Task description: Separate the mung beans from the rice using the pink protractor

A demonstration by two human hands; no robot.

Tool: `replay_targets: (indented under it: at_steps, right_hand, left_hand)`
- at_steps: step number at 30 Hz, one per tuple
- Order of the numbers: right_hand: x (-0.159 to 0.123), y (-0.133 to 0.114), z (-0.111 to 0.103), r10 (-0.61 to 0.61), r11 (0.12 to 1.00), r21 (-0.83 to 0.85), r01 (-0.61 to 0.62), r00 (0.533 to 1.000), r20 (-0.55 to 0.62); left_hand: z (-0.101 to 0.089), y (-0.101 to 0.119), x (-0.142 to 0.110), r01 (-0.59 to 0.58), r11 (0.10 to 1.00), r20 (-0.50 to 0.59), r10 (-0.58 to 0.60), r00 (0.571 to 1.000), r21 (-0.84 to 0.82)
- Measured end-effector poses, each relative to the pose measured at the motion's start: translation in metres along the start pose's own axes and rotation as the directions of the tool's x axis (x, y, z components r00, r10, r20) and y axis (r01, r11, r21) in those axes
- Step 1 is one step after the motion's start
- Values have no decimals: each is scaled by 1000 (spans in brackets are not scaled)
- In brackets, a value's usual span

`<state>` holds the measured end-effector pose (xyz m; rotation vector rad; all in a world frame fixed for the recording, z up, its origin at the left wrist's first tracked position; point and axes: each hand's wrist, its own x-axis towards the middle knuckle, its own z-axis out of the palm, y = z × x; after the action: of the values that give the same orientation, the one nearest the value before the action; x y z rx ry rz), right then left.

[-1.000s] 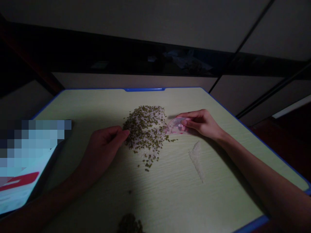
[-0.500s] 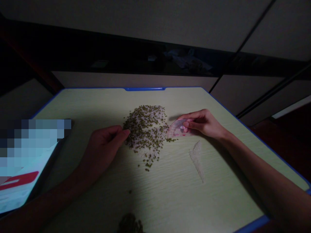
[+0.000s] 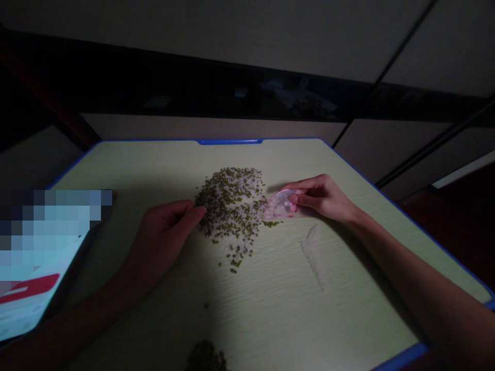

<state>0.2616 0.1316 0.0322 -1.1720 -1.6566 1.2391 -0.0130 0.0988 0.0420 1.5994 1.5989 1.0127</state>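
A mixed pile of green beans and white rice-like grains (image 3: 232, 206) lies spread in the middle of the table. My right hand (image 3: 325, 198) pinches a clear pink protractor (image 3: 276, 206) between thumb and fingers, its curved edge at the right side of the pile. A few beans lie just below that edge. My left hand (image 3: 170, 232) is closed, thumb pressed to the index finger, at the pile's left edge; whatever sits between the fingertips is hidden. Below the protractor lies a thin V-shaped line of white grains (image 3: 312, 255).
The pale table (image 3: 154, 165) has a blue rim and stands against dark cabinet fronts. At the left is a lit tablet-like screen (image 3: 50, 257), partly pixelated. A small dark heap of beans (image 3: 207, 355) sits at the near edge, with one lone bean (image 3: 206, 306) above it.
The protractor has shifted very slightly left and its pink print shows more clearly. Both hands otherwise stay almost where they were, and the pile looks the same.
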Motion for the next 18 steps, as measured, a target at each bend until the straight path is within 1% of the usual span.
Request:
replay_targets:
  at_steps: [7,18]
  right_hand:
    - [1,-4,1,6,999,-52,-8,999,-39]
    - [1,-6,0,0,998,-62,-4,997,-72]
  left_hand:
    - [1,-1,1,0,1000,0,0,1000,4]
    - [1,3,0,-6,1000,3,6,1000,11]
